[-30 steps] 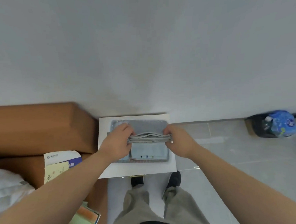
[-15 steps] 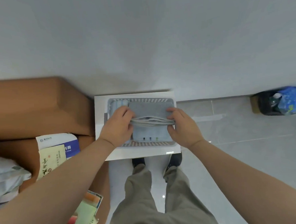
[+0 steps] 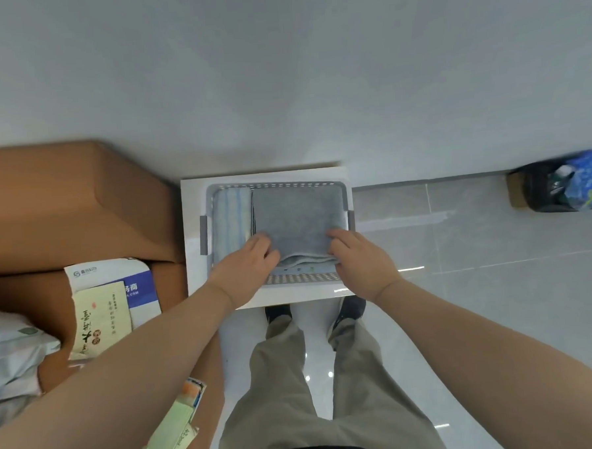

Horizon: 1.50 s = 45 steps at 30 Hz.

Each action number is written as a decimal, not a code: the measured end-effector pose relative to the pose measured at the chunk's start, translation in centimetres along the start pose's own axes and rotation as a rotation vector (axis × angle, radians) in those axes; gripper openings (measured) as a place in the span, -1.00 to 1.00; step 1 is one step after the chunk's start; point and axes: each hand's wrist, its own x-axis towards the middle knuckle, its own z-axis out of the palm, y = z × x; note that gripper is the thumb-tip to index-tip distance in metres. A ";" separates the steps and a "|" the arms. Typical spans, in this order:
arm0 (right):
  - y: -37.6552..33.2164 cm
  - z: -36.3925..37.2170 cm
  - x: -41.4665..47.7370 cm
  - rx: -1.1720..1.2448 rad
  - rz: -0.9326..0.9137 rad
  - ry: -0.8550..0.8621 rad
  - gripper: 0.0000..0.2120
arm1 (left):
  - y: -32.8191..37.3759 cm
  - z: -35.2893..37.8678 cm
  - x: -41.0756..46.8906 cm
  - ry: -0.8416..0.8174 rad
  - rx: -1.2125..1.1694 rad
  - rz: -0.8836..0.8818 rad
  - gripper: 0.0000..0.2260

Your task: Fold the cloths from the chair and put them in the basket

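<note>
Two-handed, left hand (image 3: 245,264) and right hand (image 3: 359,255) each pinching a near corner, settle the cloth (image 3: 297,217) flat in the basket (image 3: 278,184) beside the striped cloth (image 3: 230,217) — then let go without dragging folds.

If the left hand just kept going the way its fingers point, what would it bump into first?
The grey cloth: the left hand touches its near corner. Past the cloth, probably the far wall of the basket, though depth is hard to judge.
</note>
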 end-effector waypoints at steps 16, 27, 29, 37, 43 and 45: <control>-0.5 -1.9 2.6 -0.312 -0.067 0.002 -0.55 | -2.2 -2.6 1.8 0.085 -0.015 0.014 -0.48; 0.7 0.4 7.5 -0.585 0.063 -0.511 0.17 | -3.1 0.3 6.3 -0.321 0.158 -0.108 0.08; 0.6 1.4 7.8 -0.593 0.070 -0.515 0.18 | -2.9 0.5 6.7 -0.337 0.164 -0.114 0.10; 0.3 0.3 7.4 -0.554 0.047 -0.488 0.11 | -2.0 -1.6 6.7 -0.388 0.169 -0.143 0.06; -1.4 -7.8 3.1 -0.188 -0.010 -0.200 -0.49 | 0.0 -9.3 0.3 -0.193 -0.094 -0.196 -0.34; -1.6 -10.3 -0.1 -0.038 0.066 -0.032 -0.56 | 1.6 -10.8 -3.9 -0.049 -0.227 -0.242 -0.50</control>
